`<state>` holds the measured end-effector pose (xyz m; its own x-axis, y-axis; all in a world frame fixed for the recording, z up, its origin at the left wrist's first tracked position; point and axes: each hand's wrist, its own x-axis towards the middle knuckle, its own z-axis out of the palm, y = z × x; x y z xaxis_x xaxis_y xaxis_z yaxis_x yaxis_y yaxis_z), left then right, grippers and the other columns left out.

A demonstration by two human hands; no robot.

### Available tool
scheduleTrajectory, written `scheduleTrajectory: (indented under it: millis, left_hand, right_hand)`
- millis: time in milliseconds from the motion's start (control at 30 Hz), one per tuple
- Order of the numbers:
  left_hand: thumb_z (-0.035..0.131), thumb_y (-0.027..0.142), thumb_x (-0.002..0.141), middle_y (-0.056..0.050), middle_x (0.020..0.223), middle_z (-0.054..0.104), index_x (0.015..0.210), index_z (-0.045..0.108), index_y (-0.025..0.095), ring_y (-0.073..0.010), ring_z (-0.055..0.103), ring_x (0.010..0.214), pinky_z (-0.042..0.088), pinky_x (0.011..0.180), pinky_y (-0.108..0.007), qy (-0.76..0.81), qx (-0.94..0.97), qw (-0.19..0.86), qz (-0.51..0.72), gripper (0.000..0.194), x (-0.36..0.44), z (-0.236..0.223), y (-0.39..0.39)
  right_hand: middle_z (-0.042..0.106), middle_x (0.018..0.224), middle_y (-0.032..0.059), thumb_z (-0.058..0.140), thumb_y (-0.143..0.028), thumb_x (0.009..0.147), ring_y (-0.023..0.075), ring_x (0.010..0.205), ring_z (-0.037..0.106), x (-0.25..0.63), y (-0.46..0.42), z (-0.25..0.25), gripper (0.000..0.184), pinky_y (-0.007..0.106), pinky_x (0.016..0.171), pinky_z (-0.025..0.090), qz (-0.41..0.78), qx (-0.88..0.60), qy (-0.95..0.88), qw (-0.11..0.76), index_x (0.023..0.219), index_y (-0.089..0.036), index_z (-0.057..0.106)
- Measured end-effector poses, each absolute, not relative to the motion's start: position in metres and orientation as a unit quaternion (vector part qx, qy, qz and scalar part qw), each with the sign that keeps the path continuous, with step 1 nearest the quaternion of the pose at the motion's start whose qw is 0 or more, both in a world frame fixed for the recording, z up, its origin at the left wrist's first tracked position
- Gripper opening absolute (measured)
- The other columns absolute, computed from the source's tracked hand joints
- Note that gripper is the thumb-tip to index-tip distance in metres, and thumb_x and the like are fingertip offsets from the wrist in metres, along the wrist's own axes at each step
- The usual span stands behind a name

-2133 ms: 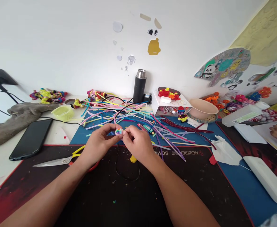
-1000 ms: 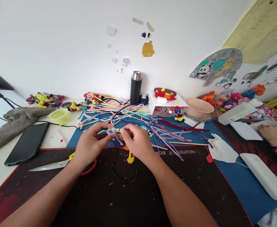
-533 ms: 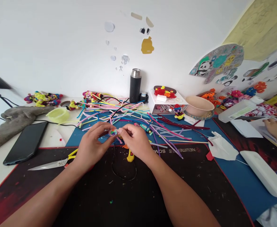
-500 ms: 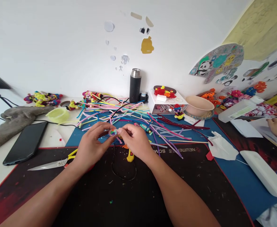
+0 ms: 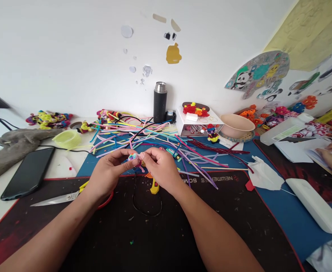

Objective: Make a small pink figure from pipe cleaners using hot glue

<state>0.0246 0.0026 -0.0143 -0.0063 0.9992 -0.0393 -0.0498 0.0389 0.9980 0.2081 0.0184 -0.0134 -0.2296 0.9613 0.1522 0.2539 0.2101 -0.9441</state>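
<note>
Over the near edge of the chenille stems, my left hand pinches a small multicoloured round piece between thumb and fingers. Thumb and fingertips of my right hand close on the piece's right side. Fingers cover much of it, so its exact kind does not show. Just below the hands, a yellow utility knife lies on the black mat beside a loop of black cord. Scissors with red and yellow handles are partly hidden under my left wrist.
A phone lies at left near a pale green coil. Behind stand a black flask, a white box and a beige bowl. A white device lies right. Another person's hand handles paper.
The small piece has turned in my fingers, and my left fingers have shifted around it. At the right, the other person's hand has moved down over the paper. The view has shifted slightly.
</note>
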Motion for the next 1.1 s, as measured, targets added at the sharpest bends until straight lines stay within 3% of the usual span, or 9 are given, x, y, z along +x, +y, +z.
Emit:
scheduleTrajectory:
  millis: [433, 733, 900, 1100]
  left_hand:
    - [0.1, 0.046, 0.07, -0.006, 0.105, 0.083, 0.099, 0.083, 0.024, -0.0287, 0.076, 0.099, 0.062, 0.095, -0.043, 0.481, 0.489, 0.523, 0.506, 0.04, 0.023, -0.018, 0.002]
    - [0.105, 0.053, 0.053, -0.004, 0.089, 0.08, 0.088, 0.081, 0.022, -0.0246, 0.074, 0.082, 0.063, 0.084, -0.038, 0.491, 0.42, 0.516, 0.562, 0.052, 0.012, -0.016, 0.017]
    - [0.106, 0.051, 0.053, -0.004, 0.088, 0.081, 0.088, 0.081, 0.023, -0.0247, 0.074, 0.082, 0.062, 0.084, -0.038, 0.462, 0.41, 0.531, 0.58, 0.051, 0.007, -0.019, 0.021]
    - [0.108, 0.049, 0.048, -0.003, 0.088, 0.079, 0.092, 0.083, 0.023, -0.0235, 0.072, 0.083, 0.059, 0.084, -0.036, 0.453, 0.399, 0.541, 0.585, 0.057, 0.006, -0.024, 0.023]
  right_hand:
    - [0.068, 0.07, -0.0002, 0.06, -0.039, 0.1, 0.0153, 0.062, 0.061, 0.209, 0.017, -0.009, 0.027, 0.026, 0.058, 0.043, 0.442, -0.456, -0.644, 0.426, 0.084, -0.021, 0.069]
    - [0.047, 0.055, -0.0062, 0.058, -0.051, 0.1, 0.0135, 0.047, 0.044, 0.215, 0.023, -0.007, 0.034, 0.026, 0.051, 0.037, 0.471, -0.473, -0.575, 0.473, 0.083, -0.023, 0.066]
    - [0.065, 0.068, -0.0001, 0.064, -0.044, 0.1, 0.0164, 0.063, 0.059, 0.228, 0.0, -0.005, 0.031, 0.028, 0.063, 0.039, 0.341, -0.547, -0.684, 0.342, 0.078, -0.022, 0.064]
    - [0.072, 0.077, -0.0002, 0.071, -0.051, 0.097, 0.0182, 0.069, 0.063, 0.254, -0.036, -0.01, 0.03, 0.029, 0.065, 0.034, 0.251, -0.624, -0.712, 0.203, 0.089, -0.023, 0.062]
